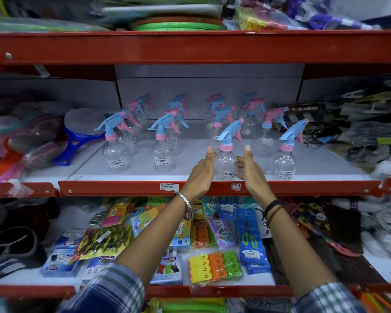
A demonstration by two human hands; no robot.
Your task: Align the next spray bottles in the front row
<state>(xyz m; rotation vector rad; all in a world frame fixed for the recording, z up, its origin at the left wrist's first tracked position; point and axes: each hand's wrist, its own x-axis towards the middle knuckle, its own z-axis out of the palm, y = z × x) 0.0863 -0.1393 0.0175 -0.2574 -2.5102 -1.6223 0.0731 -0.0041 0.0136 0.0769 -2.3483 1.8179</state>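
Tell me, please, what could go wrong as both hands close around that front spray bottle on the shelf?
The spray bottle stands at the shelf edge, so a nudge from the left hand or right hand might tip it off. The neighbouring bottle stands close by the right hand and could be knocked.
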